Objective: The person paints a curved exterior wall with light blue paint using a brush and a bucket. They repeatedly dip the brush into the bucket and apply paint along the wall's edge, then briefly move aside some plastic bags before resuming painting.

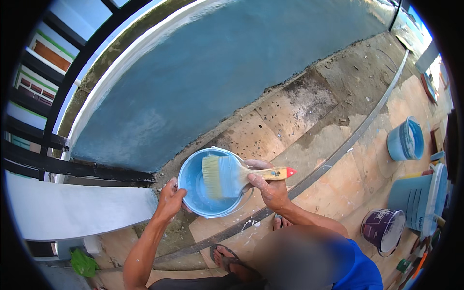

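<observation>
My left hand (172, 197) grips the left side of a light blue plastic bucket (191, 174), with the thumb at its rim. Blue residue coats the bucket's inside. In my right hand (266, 185) is a wide flat paintbrush (230, 177), held where its wooden handle meets the ferrule. The brush lies level across the bucket's mouth, its pale bristles to the left and its red handle tip to the right. A blue film covers the ferrule. Whether the bristles touch the bucket's inside I cannot tell. Beyond the bucket stands a low blue-grey wall (217, 79).
A long grey metal bar (326, 159) crosses the tiled floor (344, 181). At the right stand a blue bucket (400, 141), a larger blue pail (409, 199) and a dark purple paint bucket (377, 228). A black metal railing (54, 108) rises at the left. A green plastic bag (84, 262) lies lower left.
</observation>
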`<state>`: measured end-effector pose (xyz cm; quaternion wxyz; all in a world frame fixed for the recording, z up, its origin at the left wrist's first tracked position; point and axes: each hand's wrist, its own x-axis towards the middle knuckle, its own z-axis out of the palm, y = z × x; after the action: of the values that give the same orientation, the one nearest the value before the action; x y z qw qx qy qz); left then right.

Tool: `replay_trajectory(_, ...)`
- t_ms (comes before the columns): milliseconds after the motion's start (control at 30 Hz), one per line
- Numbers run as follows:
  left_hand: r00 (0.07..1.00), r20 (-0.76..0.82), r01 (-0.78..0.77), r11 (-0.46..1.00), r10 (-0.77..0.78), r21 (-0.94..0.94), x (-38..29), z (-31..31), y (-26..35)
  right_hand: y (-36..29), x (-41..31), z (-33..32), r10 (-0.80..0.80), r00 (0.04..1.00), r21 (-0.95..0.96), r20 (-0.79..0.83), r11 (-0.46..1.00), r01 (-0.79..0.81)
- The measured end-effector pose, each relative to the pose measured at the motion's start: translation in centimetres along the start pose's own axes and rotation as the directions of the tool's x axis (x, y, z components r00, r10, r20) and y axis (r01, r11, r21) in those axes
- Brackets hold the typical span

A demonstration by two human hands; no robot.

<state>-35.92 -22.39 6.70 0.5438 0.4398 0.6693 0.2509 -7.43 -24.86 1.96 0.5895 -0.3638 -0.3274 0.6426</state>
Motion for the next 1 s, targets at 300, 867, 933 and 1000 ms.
replay_trajectory(300, 0.996, 0.049, 0.07, 0.997, -0.071, 0.015, -0.1, -1.2, -3.2, 0.4, 3.9, -2.9, 0.153, 0.986, 0.433, 0.066, 0.886, -0.167)
replay_trajectory(867, 0.995, -0.007, 0.101, 0.992, -0.101, 0.073, 0.5, -2.9, -7.5, -2.5, 26.3, -12.5, -0.412, 0.877, 0.238, -0.248, 0.852, 0.467)
replay_trajectory(933, 0.995, -0.014, 0.095, 0.993, -0.095, 0.07, 0.6, -2.8, -7.8, -3.4, 25.9, -14.1, -0.444, 0.827, 0.316, -0.346, 0.775, 0.548)
replay_trajectory(1000, 0.992, -0.02, 0.122, 0.99, -0.121, 0.076, 0.5, -2.8, -7.8, -3.7, 24.5, -14.6, -0.465, 0.793, 0.388, -0.395, 0.698, 0.602)
